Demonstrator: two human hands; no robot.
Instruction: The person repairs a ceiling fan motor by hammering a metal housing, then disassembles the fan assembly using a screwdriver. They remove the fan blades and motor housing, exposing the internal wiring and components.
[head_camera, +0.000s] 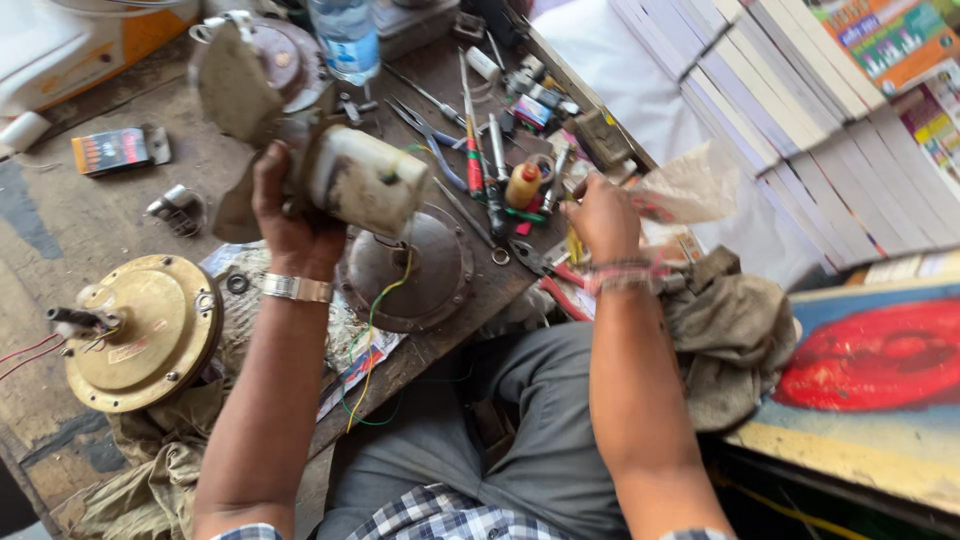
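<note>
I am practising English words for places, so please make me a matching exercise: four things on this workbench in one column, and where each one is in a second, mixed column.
Things:
1. brass-coloured motor
2. water bottle
3. stack of books
4. white cylinder part

Places:
A. at the far edge of the bench, top middle of the view
B. held up in the left hand
C. near left of the bench, with red wires at its side
D. to the right, beyond the right hand

Pairs: 1-C, 2-A, 3-D, 4-B
</note>
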